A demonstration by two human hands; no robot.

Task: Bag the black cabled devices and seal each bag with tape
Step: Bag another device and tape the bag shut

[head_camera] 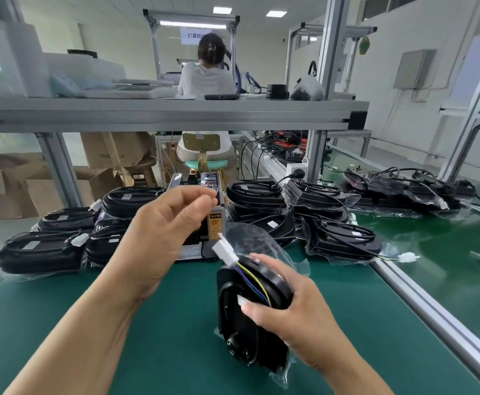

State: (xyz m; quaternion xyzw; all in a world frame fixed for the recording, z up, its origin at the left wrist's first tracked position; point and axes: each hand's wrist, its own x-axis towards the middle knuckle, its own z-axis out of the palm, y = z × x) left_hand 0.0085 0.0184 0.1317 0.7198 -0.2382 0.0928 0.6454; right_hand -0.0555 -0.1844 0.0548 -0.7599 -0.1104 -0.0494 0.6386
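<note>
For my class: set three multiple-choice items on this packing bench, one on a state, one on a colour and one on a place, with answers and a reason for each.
1. The device that the right hand grips is:
A bare, lying flat
B in a clear bag, stood on end
C taped shut on a pile

2. The mat is:
A green
B grey
C red

3. The tape dispenser stands:
A in the right hand
B at the near edge of the mat
C at the back of the mat, between the piles of bagged devices

Answers:
1 B: clear film shows round the upright device.
2 A: the mat is green throughout.
3 C: the tape dispenser stands beyond the raised left hand, with piles on both sides.
</note>
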